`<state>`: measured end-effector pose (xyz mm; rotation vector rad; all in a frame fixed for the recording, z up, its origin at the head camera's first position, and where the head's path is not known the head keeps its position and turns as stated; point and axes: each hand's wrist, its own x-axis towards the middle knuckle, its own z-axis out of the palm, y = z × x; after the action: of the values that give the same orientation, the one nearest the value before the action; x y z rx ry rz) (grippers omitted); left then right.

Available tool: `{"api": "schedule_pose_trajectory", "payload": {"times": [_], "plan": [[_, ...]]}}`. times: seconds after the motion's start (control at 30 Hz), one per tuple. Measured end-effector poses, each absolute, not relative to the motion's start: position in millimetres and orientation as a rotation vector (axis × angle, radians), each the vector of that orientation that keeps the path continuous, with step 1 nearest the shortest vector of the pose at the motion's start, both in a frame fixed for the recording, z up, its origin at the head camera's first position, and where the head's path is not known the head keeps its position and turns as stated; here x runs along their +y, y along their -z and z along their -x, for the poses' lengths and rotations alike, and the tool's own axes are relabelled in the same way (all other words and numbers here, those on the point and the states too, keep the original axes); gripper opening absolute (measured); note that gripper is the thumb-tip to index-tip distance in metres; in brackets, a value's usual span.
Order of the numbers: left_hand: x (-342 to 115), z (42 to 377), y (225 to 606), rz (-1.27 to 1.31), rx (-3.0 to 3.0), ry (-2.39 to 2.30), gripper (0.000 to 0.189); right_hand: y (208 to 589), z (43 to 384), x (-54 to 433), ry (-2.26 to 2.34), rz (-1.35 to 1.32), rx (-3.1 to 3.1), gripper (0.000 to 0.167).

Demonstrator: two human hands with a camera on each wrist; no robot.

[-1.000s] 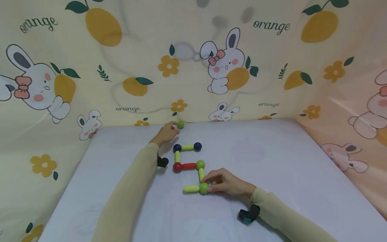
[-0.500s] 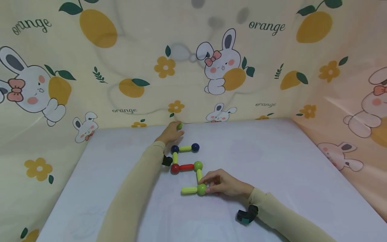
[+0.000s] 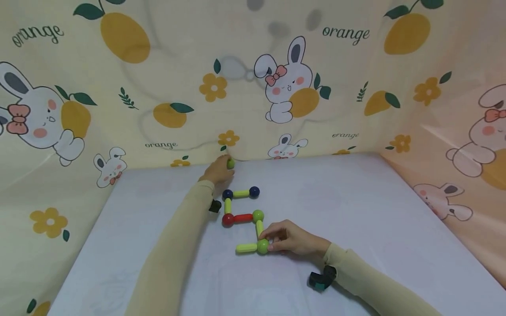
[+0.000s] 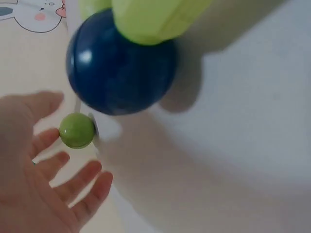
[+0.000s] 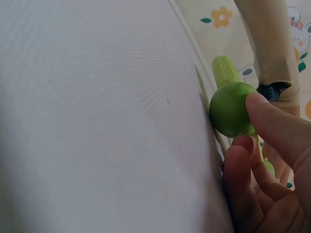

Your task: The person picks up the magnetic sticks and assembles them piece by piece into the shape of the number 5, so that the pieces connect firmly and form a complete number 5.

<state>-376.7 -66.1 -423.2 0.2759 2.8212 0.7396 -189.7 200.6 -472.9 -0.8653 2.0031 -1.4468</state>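
Observation:
A flat zigzag of magnetic balls and sticks lies on the white table. It has two navy balls (image 3: 254,192), a red ball (image 3: 228,220), a red stick (image 3: 243,217), two green balls and several yellow-green sticks (image 3: 247,248). At the far edge my left hand (image 3: 219,170) reaches around a loose green ball (image 4: 77,130). In the left wrist view its fingers are spread, the index fingertip at the ball and the thumb apart from it. My right hand (image 3: 294,238) pinches the nearest green ball (image 5: 234,109) of the zigzag, thumb on top and fingers below.
A cream cloth wall (image 3: 178,66) printed with rabbits and oranges rises behind the table (image 3: 356,210) and along both sides. Black cameras (image 3: 322,278) sit at both wrists. The left forearm passes left of the zigzag.
My left hand has come in closer around the loose green ball, now partly covering it. The right hand keeps its pinch on the near green ball. The head view has shifted slightly.

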Motion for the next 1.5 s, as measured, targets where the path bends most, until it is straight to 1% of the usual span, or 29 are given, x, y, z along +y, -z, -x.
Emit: {"api": "schedule_pose_trajectory", "payload": {"times": [0.2,0.47,0.67,0.87,1.2,1.5], "plan": [[-60.9,381.8,426.0,-0.359,2.774,-0.77,0.052,473.8,190.6,200.3,1.454,0.889,1.994,0.034],[-59.4,375.8,431.3,-0.462,2.784,-0.754,0.038,475.5,190.9,201.0,1.474,0.905,1.985,0.033],[-71.5,370.8,429.7,-0.384,2.732,-0.886,0.039,475.1,191.0,200.4,1.456,0.908,2.001,0.032],[-84.2,365.7,425.1,-0.448,2.748,-0.919,0.038,475.2,191.6,200.6,1.461,0.925,1.992,0.031],[-91.4,350.7,415.5,-0.405,2.751,-0.896,0.039,476.9,193.2,202.3,1.442,0.949,2.011,0.033],[-103.2,336.9,414.1,-0.479,2.783,-0.857,0.036,474.9,193.7,200.4,1.419,0.925,2.025,0.034]]}}
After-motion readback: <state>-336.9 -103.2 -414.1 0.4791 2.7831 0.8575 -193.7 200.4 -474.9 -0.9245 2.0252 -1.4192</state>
